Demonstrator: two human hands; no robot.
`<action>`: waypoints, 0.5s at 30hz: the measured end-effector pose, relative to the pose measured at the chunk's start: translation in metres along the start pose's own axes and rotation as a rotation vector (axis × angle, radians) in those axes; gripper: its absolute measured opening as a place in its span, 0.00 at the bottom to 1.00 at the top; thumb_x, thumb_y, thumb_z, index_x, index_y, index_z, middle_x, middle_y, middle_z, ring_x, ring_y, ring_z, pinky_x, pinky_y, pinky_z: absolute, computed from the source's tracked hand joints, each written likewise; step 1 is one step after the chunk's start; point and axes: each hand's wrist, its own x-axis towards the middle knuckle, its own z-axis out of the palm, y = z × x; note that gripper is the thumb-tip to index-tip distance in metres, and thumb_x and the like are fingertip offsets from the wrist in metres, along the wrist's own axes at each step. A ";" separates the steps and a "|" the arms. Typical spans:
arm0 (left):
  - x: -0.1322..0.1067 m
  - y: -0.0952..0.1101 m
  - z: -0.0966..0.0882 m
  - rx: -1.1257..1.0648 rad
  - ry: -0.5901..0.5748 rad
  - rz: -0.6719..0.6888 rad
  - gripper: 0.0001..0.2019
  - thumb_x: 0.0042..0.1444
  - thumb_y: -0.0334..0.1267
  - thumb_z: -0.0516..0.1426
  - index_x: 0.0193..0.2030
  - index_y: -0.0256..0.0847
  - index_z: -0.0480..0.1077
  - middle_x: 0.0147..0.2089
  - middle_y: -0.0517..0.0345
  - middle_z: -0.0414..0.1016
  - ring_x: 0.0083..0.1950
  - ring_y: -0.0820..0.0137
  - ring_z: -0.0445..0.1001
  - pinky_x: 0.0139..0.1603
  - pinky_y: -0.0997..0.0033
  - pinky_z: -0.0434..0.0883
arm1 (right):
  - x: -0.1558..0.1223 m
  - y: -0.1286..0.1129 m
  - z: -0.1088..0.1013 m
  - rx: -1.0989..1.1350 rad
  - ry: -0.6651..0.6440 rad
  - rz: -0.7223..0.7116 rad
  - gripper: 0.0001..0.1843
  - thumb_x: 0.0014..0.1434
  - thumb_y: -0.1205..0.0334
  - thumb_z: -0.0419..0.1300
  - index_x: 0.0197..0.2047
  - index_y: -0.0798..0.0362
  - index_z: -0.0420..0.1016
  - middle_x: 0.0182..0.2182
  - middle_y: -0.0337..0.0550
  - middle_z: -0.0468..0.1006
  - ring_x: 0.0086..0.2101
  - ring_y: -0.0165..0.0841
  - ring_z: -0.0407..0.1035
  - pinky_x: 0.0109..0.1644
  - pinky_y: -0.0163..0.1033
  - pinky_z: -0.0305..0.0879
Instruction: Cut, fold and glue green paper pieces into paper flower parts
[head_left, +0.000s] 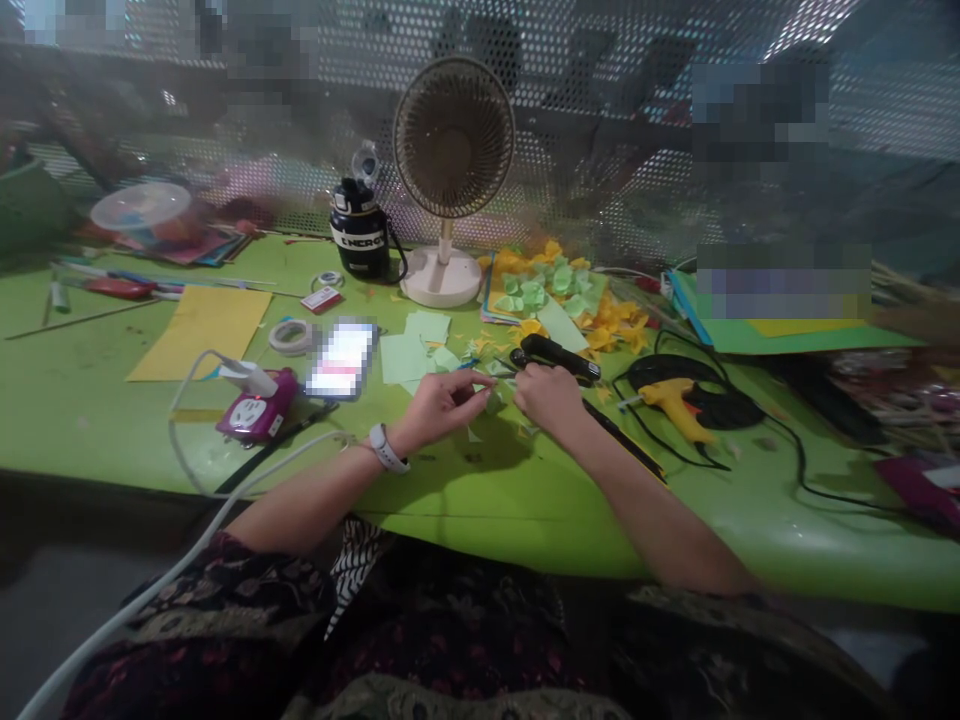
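The left hand [441, 408] pinches a small pale green paper scrap [492, 400] with fingers pressed together, centre of the frame; the scrap lies between both hands; the right hand [551, 395] curls around a black-handled tool [559, 357], lying almost across the frame.

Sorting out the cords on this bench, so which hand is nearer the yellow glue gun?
The right hand is nearer, with the yellow glue gun off to its right and not touching it. The left hand is farther away, on the other side of the right hand.

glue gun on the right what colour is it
The hot glue gun is yellow, and it shows best in the head view.
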 end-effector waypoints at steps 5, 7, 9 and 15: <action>0.002 -0.001 -0.001 -0.108 0.029 -0.094 0.13 0.59 0.41 0.58 0.43 0.34 0.77 0.21 0.62 0.69 0.21 0.78 0.64 0.22 0.78 0.61 | -0.010 0.014 -0.007 0.377 0.085 0.114 0.11 0.58 0.64 0.57 0.35 0.57 0.81 0.36 0.51 0.81 0.35 0.39 0.74 0.38 0.41 0.62; 0.004 0.000 -0.001 -0.195 0.050 -0.184 0.13 0.59 0.42 0.59 0.42 0.34 0.77 0.23 0.60 0.71 0.23 0.77 0.68 0.25 0.78 0.65 | -0.015 0.023 -0.013 0.805 0.136 0.196 0.08 0.55 0.60 0.61 0.33 0.54 0.80 0.32 0.45 0.81 0.32 0.36 0.73 0.37 0.39 0.64; 0.006 0.002 -0.002 -0.297 0.034 -0.304 0.13 0.58 0.42 0.61 0.43 0.34 0.76 0.27 0.57 0.76 0.26 0.76 0.72 0.28 0.77 0.68 | -0.018 0.026 -0.018 1.290 0.150 0.284 0.10 0.51 0.54 0.64 0.32 0.52 0.79 0.28 0.41 0.79 0.28 0.32 0.71 0.34 0.38 0.65; 0.005 0.010 0.001 -0.635 -0.189 -0.562 0.18 0.53 0.43 0.66 0.47 0.35 0.74 0.45 0.45 0.80 0.44 0.65 0.80 0.36 0.72 0.74 | -0.017 0.002 -0.017 1.929 -0.006 0.372 0.17 0.38 0.54 0.72 0.30 0.53 0.76 0.19 0.33 0.71 0.19 0.23 0.62 0.25 0.32 0.57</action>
